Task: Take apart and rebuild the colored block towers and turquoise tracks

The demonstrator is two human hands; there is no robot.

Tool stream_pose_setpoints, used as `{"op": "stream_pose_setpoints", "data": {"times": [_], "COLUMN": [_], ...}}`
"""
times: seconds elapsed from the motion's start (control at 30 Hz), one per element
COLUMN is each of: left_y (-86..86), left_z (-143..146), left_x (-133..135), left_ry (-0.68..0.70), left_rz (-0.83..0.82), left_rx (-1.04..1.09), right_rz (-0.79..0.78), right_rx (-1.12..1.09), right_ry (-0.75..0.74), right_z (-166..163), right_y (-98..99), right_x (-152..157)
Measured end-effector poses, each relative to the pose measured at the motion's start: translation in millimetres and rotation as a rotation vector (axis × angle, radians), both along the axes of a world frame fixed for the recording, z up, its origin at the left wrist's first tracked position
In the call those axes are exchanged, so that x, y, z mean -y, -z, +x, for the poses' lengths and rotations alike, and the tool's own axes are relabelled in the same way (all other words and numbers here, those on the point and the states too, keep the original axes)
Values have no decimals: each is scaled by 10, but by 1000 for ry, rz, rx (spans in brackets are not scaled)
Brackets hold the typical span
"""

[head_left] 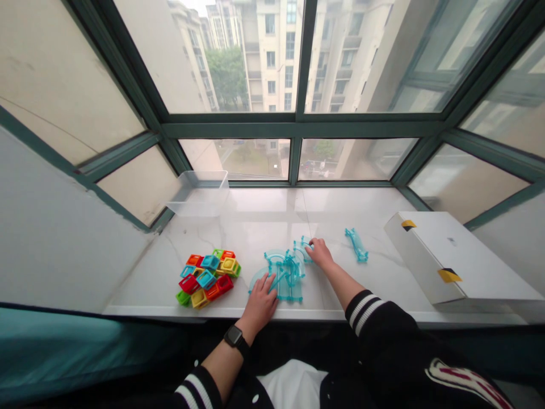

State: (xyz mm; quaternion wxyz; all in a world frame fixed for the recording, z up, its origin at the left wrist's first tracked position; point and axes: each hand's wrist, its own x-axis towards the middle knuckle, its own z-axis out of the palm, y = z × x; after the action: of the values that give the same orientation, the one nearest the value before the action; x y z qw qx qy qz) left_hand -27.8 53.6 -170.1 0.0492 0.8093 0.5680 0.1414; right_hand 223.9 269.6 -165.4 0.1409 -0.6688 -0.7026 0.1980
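A cluster of clear turquoise curved track pieces lies on the white marble sill in front of me. My left hand rests with fingers spread flat on the left edge of that cluster. My right hand reaches past the cluster with its fingers closed on a small turquoise piece at the cluster's far right. One more turquoise track piece lies apart to the right. A heap of several coloured square frame tiles sits to the left.
An empty clear plastic tub stands at the back left by the window. A white cardboard box lies at the right end of the sill. Window frames surround the sill on three sides.
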Motion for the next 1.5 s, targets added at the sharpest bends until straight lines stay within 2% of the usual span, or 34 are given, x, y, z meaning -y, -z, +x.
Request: {"op": "stream_pose_setpoints", "data": {"times": [0.17,0.27,0.33,0.43,0.57,0.7,0.9,1.03,1.23,1.5], "left_y": [-31,-72,-111,-159,-168,-175,-280,-305,-250,-181], "left_z": [7,27,40,50,44,27,-65,-114,-119,-241], "left_x": [16,-3,-26,-61,-104,-160,-266,-301,-281,-228], "left_ry": [-18,-61,-101,-133,-114,-56,66,111,120,87], "left_rz": [-28,-42,-58,-85,-110,-132,-150,-144,-99,-111], "left_rx": [-4,9,12,-5,-46,-101,-160,-192,-231,-189], "right_rz": [126,219,223,206,175,233,221,120,31,22], "right_rx": [-120,-298,-318,-212,-82,-115,-14,111,211,230], "right_ry": [41,-104,-237,-309,-288,-271,-468,-556,-499,-450], "right_z": [69,-123,-323,-601,-769,-744,-631,-594,-660,-741], "right_y": [-172,-239,-251,-234,-188,-152,-129,-186,-251,-170], "right_x": [140,318,436,559,638,710,816,867,973,1040]}}
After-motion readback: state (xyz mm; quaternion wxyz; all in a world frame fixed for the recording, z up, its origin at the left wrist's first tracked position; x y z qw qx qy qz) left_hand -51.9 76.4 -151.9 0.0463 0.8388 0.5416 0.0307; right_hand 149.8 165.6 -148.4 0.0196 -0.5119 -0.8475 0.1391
